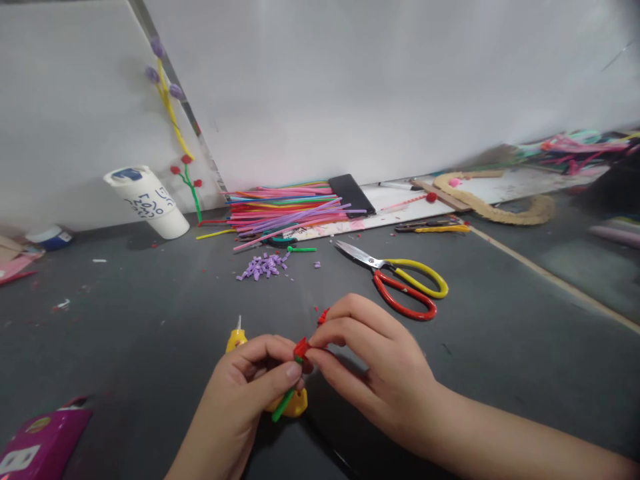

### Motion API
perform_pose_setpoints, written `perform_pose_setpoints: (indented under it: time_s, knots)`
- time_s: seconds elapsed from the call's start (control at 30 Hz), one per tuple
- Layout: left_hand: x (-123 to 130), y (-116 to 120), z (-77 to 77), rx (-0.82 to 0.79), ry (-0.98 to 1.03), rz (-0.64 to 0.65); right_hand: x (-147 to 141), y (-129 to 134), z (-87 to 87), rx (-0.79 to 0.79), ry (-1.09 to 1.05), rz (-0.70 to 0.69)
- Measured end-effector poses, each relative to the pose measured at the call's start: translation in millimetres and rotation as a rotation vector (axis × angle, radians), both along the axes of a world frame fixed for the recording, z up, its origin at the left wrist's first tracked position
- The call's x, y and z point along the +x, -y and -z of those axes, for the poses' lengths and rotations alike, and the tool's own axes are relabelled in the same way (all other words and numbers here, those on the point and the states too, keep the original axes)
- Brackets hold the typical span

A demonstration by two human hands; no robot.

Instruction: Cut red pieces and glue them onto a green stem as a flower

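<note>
Between thumb and fingers, my left hand (255, 380) pinches a green stem (283, 405) with a small red piece (301, 348) at its top. The fingertips of my right hand (375, 363) are pressed together at the right side of that red piece. Several small red bits (323, 316) lie just behind my right fingers. Under and behind my left hand is a yellow tool with a metal tip (237, 339), partly hidden. Scissors with red and yellow handles (406, 283) lie open beyond my right hand.
Cut purple pieces (263, 266) and a short green stem (303, 249) lie ahead. Behind them are colourful pipe cleaners (285, 210) and a black phone-like slab (351, 195). A white cup (149, 202) stands back left, a purple box (45, 443) front left. Pliers (434, 227) lie back right.
</note>
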State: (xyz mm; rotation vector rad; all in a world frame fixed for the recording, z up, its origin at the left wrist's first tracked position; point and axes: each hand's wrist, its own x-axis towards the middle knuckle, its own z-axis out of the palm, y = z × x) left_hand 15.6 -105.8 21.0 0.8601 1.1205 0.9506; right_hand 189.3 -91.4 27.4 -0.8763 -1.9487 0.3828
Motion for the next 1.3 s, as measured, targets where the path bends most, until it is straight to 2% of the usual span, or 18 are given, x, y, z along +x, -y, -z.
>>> perform_pose_setpoints:
  time_s: [0.53, 0.63, 0.83, 1.07, 1.3]
  knots:
    - [-1.5, 0.1, 3.1, 0.082, -0.052, -0.002, -1.1, -0.4, 1.6, -0.004, 0.032, -0.013]
    - [-0.3, 0.4, 0.3, 0.059, -0.017, 0.011, 2.2, -1.1, -1.1, 0.006, 0.007, -0.031]
    - [1.3, 0.3, -3.0, 0.023, -0.002, -0.045, 6.6, -2.0, -3.3, 0.021, 0.038, -0.037]
    - [0.7, -2.4, 0.6, 0.027, 0.001, -0.031, 1.7, -0.7, -1.1, 0.039, 0.071, 0.000]
    - [2.4, 0.0, -2.0, 0.010, 0.027, -0.046, 0.0, 3.0, 1.7, 0.088, 0.085, 0.037]
